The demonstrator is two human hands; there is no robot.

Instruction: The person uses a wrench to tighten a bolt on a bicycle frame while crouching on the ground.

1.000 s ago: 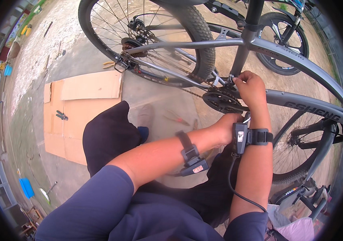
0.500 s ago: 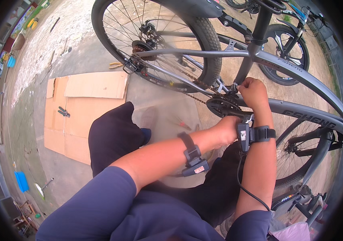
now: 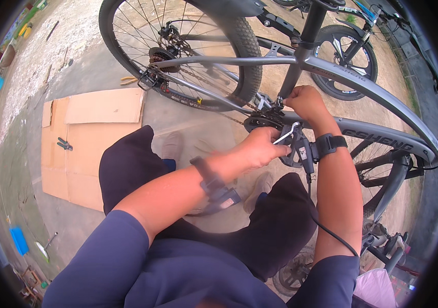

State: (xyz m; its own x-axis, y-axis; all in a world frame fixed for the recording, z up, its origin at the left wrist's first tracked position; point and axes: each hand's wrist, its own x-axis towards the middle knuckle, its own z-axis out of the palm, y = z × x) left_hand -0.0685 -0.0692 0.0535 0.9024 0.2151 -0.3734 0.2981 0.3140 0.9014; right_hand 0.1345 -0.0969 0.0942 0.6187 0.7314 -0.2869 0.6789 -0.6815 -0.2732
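A grey bicycle (image 3: 360, 70) stands across the right side of the view. My left hand (image 3: 264, 148) is closed, fingers pinching a thin, bent metal hex key (image 3: 284, 136) beside the crank. Black chainrings (image 3: 263, 122) lie just beyond that hand, and a black pedal (image 3: 292, 155) is close to its fingertips. Higher up, my right hand (image 3: 306, 104) is closed at the front derailleur (image 3: 279, 105) low on the seat tube. Its fingertips pinch there, but what lies between them is too small to make out.
Flattened cardboard (image 3: 91, 149) lies on the ground at the left, with dark-handled pliers (image 3: 65, 144) on it. Yellow-handled pliers (image 3: 128, 80) rest near the rear wheel (image 3: 250, 61). Another bicycle's wheel (image 3: 346, 61) stands behind the frame. A cable (image 3: 332, 233) runs along my right forearm.
My left hand has drawn back a little from the crank, and the hex key in it now shows. The right hand stays at the derailleur. The whole view has shifted slightly.
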